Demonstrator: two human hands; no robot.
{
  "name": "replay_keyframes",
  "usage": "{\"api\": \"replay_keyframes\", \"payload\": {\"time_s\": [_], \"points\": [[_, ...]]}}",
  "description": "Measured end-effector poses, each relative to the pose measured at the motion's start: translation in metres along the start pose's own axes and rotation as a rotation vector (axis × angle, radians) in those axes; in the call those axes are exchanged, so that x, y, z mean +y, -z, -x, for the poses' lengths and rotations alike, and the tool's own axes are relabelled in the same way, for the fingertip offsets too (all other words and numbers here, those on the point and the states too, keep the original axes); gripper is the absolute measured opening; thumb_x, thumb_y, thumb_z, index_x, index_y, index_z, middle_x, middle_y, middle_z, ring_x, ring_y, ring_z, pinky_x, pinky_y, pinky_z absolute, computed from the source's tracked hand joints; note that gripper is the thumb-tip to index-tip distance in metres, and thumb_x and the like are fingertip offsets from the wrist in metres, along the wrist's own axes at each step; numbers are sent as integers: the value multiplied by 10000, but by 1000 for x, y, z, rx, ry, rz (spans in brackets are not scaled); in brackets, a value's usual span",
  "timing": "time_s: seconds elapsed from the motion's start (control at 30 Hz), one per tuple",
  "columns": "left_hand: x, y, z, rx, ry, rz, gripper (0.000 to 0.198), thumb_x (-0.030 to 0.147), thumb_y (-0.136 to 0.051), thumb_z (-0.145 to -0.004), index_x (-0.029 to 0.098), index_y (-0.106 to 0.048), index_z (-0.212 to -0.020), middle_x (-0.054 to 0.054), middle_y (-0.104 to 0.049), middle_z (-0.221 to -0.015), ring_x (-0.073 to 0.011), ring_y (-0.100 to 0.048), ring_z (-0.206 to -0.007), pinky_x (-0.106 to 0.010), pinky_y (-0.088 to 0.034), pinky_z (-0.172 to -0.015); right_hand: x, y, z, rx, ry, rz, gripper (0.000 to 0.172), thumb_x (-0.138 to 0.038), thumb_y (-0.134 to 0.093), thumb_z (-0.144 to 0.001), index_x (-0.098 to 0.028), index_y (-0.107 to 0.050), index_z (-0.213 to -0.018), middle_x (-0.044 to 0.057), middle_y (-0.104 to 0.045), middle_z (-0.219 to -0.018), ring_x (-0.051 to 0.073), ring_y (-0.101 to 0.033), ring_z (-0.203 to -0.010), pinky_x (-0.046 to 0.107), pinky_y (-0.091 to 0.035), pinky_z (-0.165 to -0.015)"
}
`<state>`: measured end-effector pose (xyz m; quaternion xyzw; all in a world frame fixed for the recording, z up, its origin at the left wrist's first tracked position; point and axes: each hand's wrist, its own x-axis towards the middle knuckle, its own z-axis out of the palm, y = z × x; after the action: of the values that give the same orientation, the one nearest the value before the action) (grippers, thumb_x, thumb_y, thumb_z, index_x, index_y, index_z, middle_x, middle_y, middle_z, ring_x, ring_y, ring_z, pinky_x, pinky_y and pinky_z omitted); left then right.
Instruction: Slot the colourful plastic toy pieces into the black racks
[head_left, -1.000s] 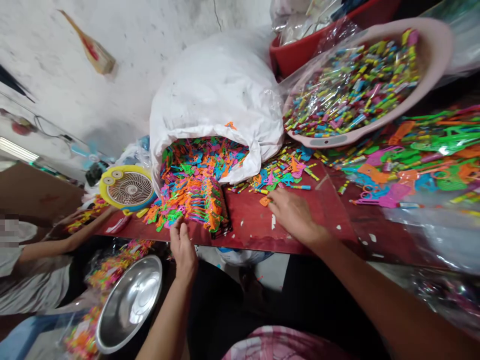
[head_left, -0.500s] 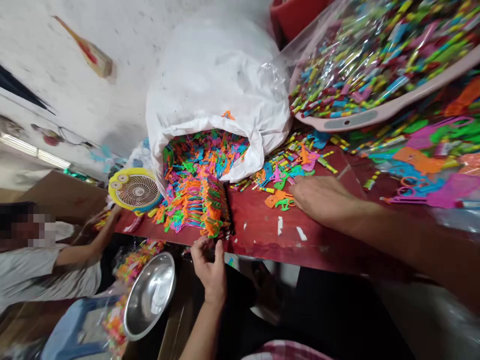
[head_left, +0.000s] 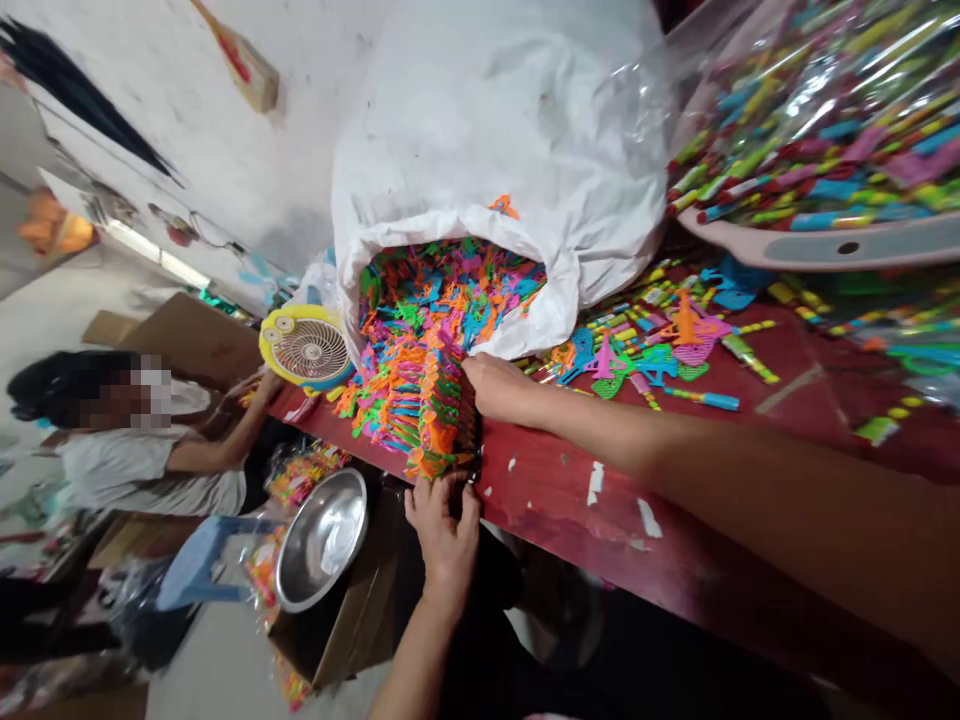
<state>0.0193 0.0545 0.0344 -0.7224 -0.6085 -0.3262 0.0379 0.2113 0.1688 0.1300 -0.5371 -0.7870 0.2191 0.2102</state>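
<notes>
A white sack (head_left: 495, 130) lies on its side on the red table (head_left: 585, 500), spilling small colourful plastic toy pieces (head_left: 442, 300). A tight stack of these pieces (head_left: 435, 415) stands at the table's front edge. My left hand (head_left: 444, 520) is at the near end of the stack, fingers curled against it from below the edge. My right hand (head_left: 499, 385) rests at the stack's far right side, fingers closed against it. Loose pieces and coloured sticks (head_left: 660, 345) lie scattered to the right of my right arm.
A pink basin (head_left: 825, 245) lined with clear plastic holds coloured sticks at the top right. A yellow fan (head_left: 306, 348) stands left of the sack. A steel bowl (head_left: 324, 538) sits on a box below. Another person (head_left: 142, 440) works at the left.
My right hand moved left from the scattered pieces to the stack. My left hand rose to the stack's near end. The camera swung closer and to the left.
</notes>
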Motion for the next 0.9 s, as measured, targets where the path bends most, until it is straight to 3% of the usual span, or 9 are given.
{"api": "replay_keyframes", "payload": {"time_s": [0.2,0.3,0.37,0.47,0.53,0.7,0.8,0.9], "points": [[-68,27,-11,-140,42,225,162,328,-557,-869,218,-671,-900,-60,-684,-909,-225,-631,-914,-376,-489,-861,4,-32,-29,98,-5,-79,477,-41,-512,-788,-88,-524,-1263,196,-615,-1244,272,-593,-1136,354,-466,-948],[-85,39,-10,-175,52,209,161,331,-615,-833,222,-693,-923,-56,-692,-916,-232,-635,-931,-389,-491,-881,8,-48,-43,170,21,-185,635,-39,-521,-742,-68,-431,-1371,196,-617,-1252,279,-581,-1155,353,-456,-963],[-81,41,-4,-121,35,184,174,323,-647,-836,227,-694,-973,-60,-687,-977,-234,-625,-982,-403,-477,-923,14,-58,-53,200,49,-258,650,-54,-522,-725,-76,-445,-1370,176,-633,-1242,277,-587,-1139,348,-460,-955],[-62,36,10,113,62,94,229,334,-680,-859,237,-694,-1066,-71,-674,-1075,-236,-609,-1047,-415,-450,-964,24,-69,-63,221,114,-320,576,-84,-522,-710,-108,-539,-1286,136,-651,-1224,264,-595,-1105,355,-464,-956],[-50,32,15,225,121,44,278,359,-701,-857,245,-699,-1111,-60,-681,-1026,-220,-621,-986,-391,-455,-923,29,-75,-66,232,143,-337,575,-99,-524,-706,-110,-549,-1280,125,-646,-1238,249,-587,-1110,353,-455,-974],[-39,24,4,239,270,117,231,429,-692,-864,203,-741,-857,-10,-633,-736,-146,-593,-700,-286,-457,-711,31,-81,-64,273,139,-242,559,-123,-529,-701,-100,-558,-1259,140,-645,-1214,260,-574,-1106,375,-436,-995],[-42,23,-4,228,304,173,285,444,-673,-875,193,-713,-744,-11,-634,-716,-142,-595,-691,-269,-459,-696,28,-79,-59,280,117,-142,459,-151,-526,-723,-113,-591,-1175,137,-660,-1103,273,-577,-1034,376,-447,-935],[-47,28,-7,211,270,145,258,414,-645,-900,195,-708,-779,-22,-666,-765,-156,-621,-744,-277,-457,-726,25,-75,-51,281,93,-96,318,-185,-513,-753,-129,-608,-1051,129,-655,-1003,260,-576,-931,346,-447,-841]]}}
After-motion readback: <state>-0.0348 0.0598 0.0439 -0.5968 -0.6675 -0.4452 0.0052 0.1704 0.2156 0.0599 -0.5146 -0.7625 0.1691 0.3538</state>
